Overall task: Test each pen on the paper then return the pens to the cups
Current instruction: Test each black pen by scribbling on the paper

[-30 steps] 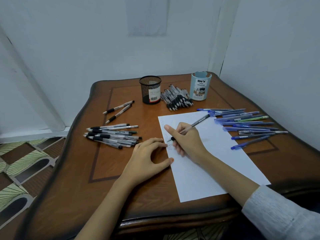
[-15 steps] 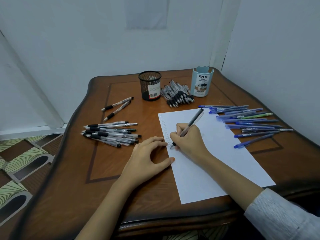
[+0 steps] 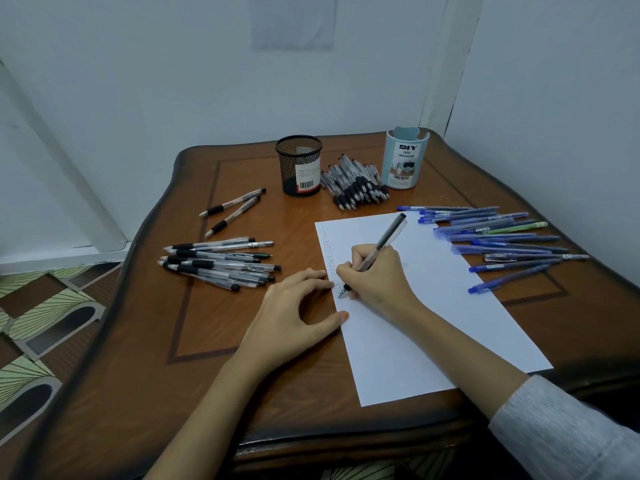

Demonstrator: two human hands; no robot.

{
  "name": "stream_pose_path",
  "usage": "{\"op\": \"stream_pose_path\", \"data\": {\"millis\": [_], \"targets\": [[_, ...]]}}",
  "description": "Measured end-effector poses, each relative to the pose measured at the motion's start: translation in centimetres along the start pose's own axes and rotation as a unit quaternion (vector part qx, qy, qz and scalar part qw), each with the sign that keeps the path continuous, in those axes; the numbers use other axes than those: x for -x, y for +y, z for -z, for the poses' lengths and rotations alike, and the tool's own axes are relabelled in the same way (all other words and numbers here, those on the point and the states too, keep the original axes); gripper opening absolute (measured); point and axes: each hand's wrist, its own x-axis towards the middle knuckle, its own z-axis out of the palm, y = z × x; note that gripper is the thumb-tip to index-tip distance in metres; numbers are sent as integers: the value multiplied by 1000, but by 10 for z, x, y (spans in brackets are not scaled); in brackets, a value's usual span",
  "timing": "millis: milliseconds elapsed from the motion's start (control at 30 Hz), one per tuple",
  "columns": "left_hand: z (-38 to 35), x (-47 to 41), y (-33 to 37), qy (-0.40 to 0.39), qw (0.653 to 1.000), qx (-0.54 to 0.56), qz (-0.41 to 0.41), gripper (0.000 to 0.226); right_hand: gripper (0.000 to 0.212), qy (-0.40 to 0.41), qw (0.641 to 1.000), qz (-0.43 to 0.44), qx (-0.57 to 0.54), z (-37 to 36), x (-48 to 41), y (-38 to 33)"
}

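One pen (image 3: 379,249) gripped by right hand (image 3: 375,277), tip on paper (image 3: 450,306).

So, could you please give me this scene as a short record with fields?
right hand: grips a grey pen, its tip on the paper near the left edge
left hand: rests on the table, thumb tip at the paper's edge, holds nothing
marks: column of small test marks down the paper's left edge
cups: black mesh cup and light blue desk organizer at the back; no pens stick out of either
loose pens: black-grip pile between the cups; clear pens at left; blue pens at right
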Motion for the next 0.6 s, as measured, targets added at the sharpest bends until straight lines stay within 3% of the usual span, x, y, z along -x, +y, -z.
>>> {"op": "stream_pose_path", "data": {"millis": [600], "targets": [[1, 0, 2, -3, 1000, 7, 5, 53, 31, 8, 1000, 12, -10, 0, -1, 2]]}}
